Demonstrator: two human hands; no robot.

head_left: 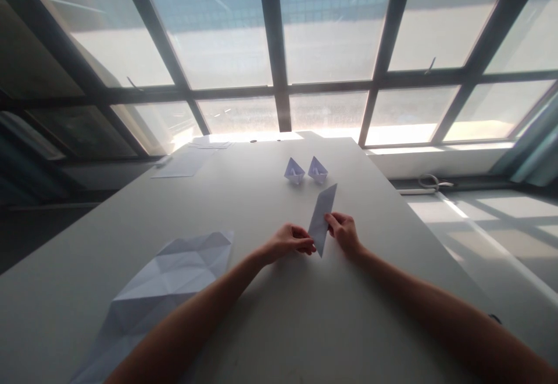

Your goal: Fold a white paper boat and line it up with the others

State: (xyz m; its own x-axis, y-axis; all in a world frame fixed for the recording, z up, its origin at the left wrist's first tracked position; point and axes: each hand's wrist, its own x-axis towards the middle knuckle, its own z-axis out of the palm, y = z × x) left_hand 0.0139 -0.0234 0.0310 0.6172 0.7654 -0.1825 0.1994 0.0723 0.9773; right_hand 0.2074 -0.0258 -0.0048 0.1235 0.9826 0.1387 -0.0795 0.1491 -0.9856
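Both hands' fingers pinched on a narrow folded white paper strip (322,218), left hand (288,241) at 9 o'clock, right hand (345,232) at 3, fingertips partly hidden behind it.

Folded strip (322,216) on counter (279,314). Two paper boats (306,170) just behind the strip. Creased sheet (174,279) well left, nearer. Flat sheets (187,163) far left, behind. Scissors (429,182) right, off counter.

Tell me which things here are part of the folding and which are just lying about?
In hand: narrow folded white paper strip, pinched by left hand and right hand.

Lying about: two small white paper boats, large creased white sheet, flat white sheets, scissors.
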